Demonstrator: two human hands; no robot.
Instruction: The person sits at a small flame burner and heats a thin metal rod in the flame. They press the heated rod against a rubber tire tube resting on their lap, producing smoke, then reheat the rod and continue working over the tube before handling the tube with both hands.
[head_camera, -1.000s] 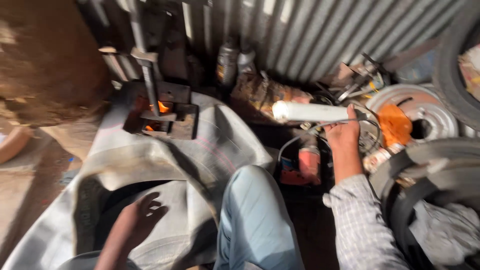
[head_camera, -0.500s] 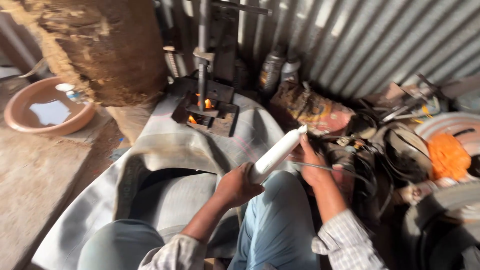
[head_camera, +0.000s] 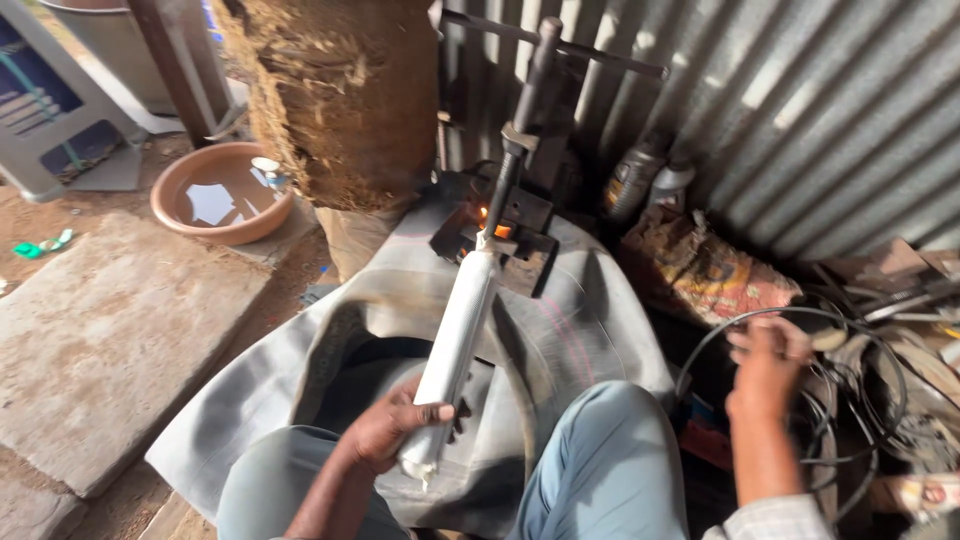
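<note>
Left hand (head_camera: 385, 432) grip wrapped around white tube (head_camera: 455, 345), tip near hot press (head_camera: 500, 235). Right hand (head_camera: 765, 370) blurred over wires (head_camera: 860, 400), grip unclear.

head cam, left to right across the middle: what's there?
Stone slab → clay bowl of water → white tube in the left hand → metal clamp press → patterned sack → right hand over wire loops.

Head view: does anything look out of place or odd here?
Yes. The inner tube lies clamped in a press where something glows orange. The left hand holds a white roll pointing at it. The right hand is blurred.
</note>
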